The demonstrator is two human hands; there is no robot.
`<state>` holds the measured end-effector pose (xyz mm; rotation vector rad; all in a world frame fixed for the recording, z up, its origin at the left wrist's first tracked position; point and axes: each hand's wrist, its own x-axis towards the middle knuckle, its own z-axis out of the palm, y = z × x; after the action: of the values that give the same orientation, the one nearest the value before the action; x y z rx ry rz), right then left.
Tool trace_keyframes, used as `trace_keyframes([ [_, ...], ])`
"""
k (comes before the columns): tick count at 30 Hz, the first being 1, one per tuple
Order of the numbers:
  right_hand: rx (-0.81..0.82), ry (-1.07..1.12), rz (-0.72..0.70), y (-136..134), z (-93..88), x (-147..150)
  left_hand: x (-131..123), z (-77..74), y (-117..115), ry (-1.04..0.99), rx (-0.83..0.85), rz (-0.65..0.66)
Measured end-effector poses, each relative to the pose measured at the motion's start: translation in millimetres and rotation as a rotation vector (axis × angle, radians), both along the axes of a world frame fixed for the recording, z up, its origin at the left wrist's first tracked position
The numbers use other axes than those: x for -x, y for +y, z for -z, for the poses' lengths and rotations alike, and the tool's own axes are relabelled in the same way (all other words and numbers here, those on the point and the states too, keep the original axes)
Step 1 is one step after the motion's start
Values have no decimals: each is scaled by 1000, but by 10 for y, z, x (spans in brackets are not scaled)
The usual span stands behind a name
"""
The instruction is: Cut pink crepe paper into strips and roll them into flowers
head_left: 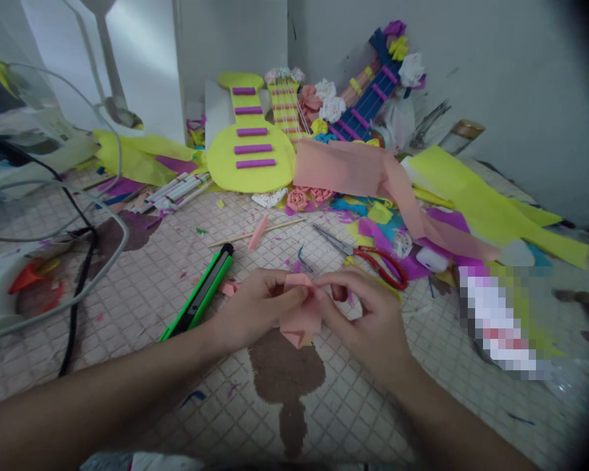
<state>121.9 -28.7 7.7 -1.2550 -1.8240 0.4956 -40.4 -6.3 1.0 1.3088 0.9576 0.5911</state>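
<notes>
A small folded piece of pink paper [300,320] is held up between my two hands over the table. My left hand [262,304] pinches its upper left part, thumb lying across the front. At the top right edge, the thumb and index finger of my right hand [368,314] close on the same paper. Left of my left hand lies a green box cutter [201,288]. Red-handled scissors [380,261] rest just beyond my right hand. Further off are a thin wooden stick [275,227] and a pink paper strip [258,233].
Behind stand a yellow paper guitar [250,157] with purple bars and a blue one [363,111]. Pink crepe paper [343,167] and yellow paper [491,203] spread at the right. A grey cable [122,229] and a white glue-gun-like object [0,281] are at the left.
</notes>
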Motion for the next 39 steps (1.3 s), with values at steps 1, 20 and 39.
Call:
trace_keyframes([
  [1, 58, 39, 7, 9, 2, -9, -1, -1, -6, 3, 2, 6],
  [20, 652, 582, -19, 78, 129, -40, -11, 18, -34, 91, -30, 18],
  [39, 754, 712, -31, 57, 153, -6, -12, 60, -48, 110, -19, 3],
])
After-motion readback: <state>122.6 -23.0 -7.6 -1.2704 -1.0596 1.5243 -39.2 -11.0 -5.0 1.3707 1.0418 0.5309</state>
